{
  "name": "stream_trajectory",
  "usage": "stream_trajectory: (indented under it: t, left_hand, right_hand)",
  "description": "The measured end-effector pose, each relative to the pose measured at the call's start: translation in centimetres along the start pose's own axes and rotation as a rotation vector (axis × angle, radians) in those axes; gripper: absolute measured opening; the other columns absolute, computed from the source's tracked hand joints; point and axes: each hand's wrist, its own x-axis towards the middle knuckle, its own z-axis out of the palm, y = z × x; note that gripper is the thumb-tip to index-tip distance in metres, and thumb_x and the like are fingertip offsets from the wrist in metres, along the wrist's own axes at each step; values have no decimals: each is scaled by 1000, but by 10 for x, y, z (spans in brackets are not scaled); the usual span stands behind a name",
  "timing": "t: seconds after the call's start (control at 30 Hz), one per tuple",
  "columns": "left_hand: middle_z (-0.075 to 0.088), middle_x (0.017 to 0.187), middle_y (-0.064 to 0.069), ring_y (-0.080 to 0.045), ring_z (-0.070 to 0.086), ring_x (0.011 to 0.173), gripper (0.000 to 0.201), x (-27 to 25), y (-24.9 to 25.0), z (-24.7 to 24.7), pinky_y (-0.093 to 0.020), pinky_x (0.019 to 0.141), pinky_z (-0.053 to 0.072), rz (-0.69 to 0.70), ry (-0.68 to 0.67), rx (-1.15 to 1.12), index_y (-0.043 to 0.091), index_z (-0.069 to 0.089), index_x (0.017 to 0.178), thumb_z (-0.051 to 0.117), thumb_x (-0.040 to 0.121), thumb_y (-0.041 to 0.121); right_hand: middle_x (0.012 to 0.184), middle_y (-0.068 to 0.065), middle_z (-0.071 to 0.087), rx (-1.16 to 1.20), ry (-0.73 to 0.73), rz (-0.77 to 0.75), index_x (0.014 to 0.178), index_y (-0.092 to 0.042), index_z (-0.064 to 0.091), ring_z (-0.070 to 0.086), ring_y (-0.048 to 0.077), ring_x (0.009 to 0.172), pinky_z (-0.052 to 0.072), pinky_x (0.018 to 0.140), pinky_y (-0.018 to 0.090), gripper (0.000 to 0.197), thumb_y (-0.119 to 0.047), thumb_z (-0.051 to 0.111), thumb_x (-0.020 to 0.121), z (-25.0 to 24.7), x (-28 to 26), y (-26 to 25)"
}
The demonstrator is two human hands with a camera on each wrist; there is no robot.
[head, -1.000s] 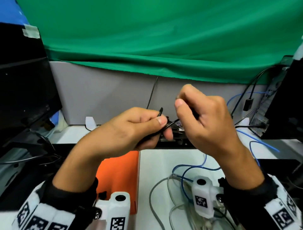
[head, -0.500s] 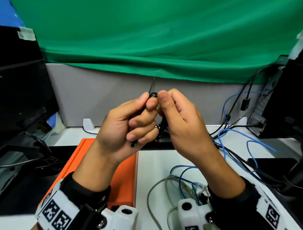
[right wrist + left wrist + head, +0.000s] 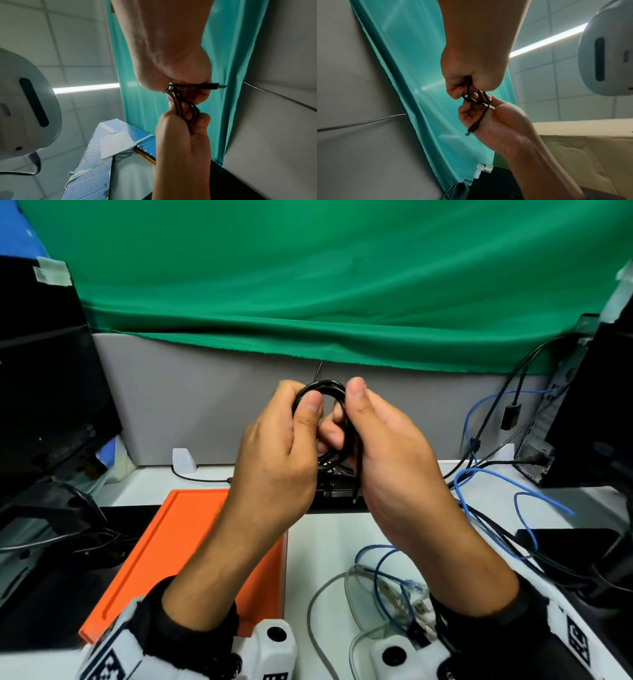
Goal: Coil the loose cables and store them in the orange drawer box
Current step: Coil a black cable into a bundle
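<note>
A thin black cable is wound into a small ring that both hands hold up in front of the grey partition. My left hand pinches the ring's left side between thumb and fingers. My right hand grips the right side, and a short tail hangs down past the palm. In the left wrist view the loops run between both hands and the plug end lies against the right palm. The right wrist view shows a USB plug sticking out from the right hand. The orange drawer box lies below my left forearm.
Loose blue cable and grey cable lie on the white desk under my right wrist. More blue and black cables run to a computer tower at the right. A dark monitor stands at the left.
The hands have come together and risen. The stretched black cable is now wound into a small ring held by both hands.
</note>
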Motion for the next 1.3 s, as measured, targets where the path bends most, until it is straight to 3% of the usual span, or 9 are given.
stream_trajectory:
  t: [0.17,0.43,0.57,0.7,0.83,0.97,1.07,1.17,1.3]
  left_hand:
    - [62,66,4,-12,60,62,25,-1,-5,6,-40,61,47,-43,143,147,15,55,93,42,106,32]
    - [50,65,6,-14,45,63,26,1,-3,2,-24,55,32,28,21,274,14,50,92,39,108,32]
    - [51,60,5,-13,49,63,26,2,-4,-2,-21,53,35,-21,1,273,16,53,88,45,106,34]
    - [61,68,-1,-13,55,66,40,8,-4,-15,-30,62,43,-103,-151,264,14,59,82,48,102,46]
    - [57,55,9,-7,48,45,34,17,-6,-38,-29,55,39,-180,-241,91,20,67,78,55,101,42]
    - [71,69,-4,-20,63,57,22,19,-2,-51,-36,63,50,-308,-372,-127,10,73,91,58,100,24]
    - [72,77,-10,-15,62,70,18,15,1,-43,-31,68,49,-275,-497,-115,13,76,86,69,92,29]
    - [61,70,-4,-18,51,66,28,13,-3,-32,-30,64,41,-191,-302,-11,19,65,80,83,77,40]
    - [64,87,7,-8,58,72,45,15,-9,-26,-29,70,50,-235,-177,-92,28,58,97,84,67,48]
  right_hand:
    - [69,-9,47,-57,43,-36,92,-13,52,46,5,66,42,64,16,24,-24,39,109,10,-3,12]
    - [63,-14,54,-545,191,-215,89,-20,47,62,19,68,50,67,38,26,-36,35,106,-1,1,16]
    - [76,-4,60,-595,188,-187,93,-15,46,64,13,55,56,52,33,23,-28,35,109,-5,2,13]
    - [65,0,61,-763,198,-210,98,-15,43,63,14,42,51,47,40,21,-30,32,108,-9,4,12]
    - [62,6,59,-1006,267,-339,103,-14,42,58,29,50,45,50,48,20,-30,31,108,-26,10,12]
    - [62,8,58,-1070,276,-370,104,-12,44,55,31,55,42,53,49,19,-27,33,108,-29,11,11]
    - [64,6,59,-1016,231,-335,103,-13,44,56,30,57,44,53,49,20,-29,33,108,-23,10,14]
    - [66,-1,58,-925,180,-292,98,-18,42,56,24,55,48,51,49,17,-29,33,108,-21,9,14]
    - [81,-3,58,-749,106,-227,98,-15,43,57,20,39,47,39,42,20,-28,33,109,-19,4,5]
